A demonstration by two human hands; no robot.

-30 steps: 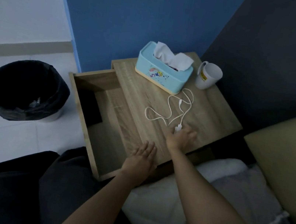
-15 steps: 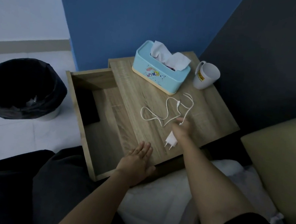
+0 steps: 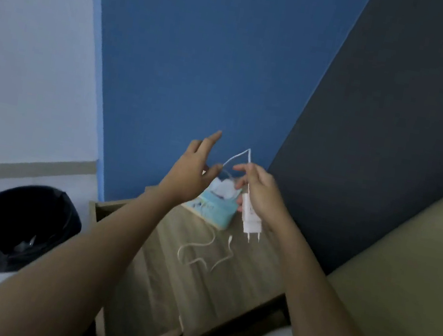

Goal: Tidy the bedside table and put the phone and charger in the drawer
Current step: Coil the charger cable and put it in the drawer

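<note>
My right hand (image 3: 261, 194) is raised above the bedside table (image 3: 253, 271) and grips the white charger plug (image 3: 251, 222), prongs pointing down. Its white cable (image 3: 201, 249) loops up over my fingers, and the loose end trails on the tabletop. My left hand (image 3: 190, 174) is lifted beside it, pinching the cable between thumb and forefinger with the other fingers spread. The open drawer (image 3: 100, 208) lies at the table's left, mostly hidden under my left forearm. The phone is not visible.
A light-blue tissue box (image 3: 213, 210) stands at the back of the table behind my hands. A black-lined bin (image 3: 16, 228) sits on the floor to the left. The bed's olive headboard (image 3: 418, 257) is on the right, a blue wall behind.
My right hand has lifted the charger plug off the table into the air. My left hand left the table's front edge and rose to the cable. The camera tilted upward.
</note>
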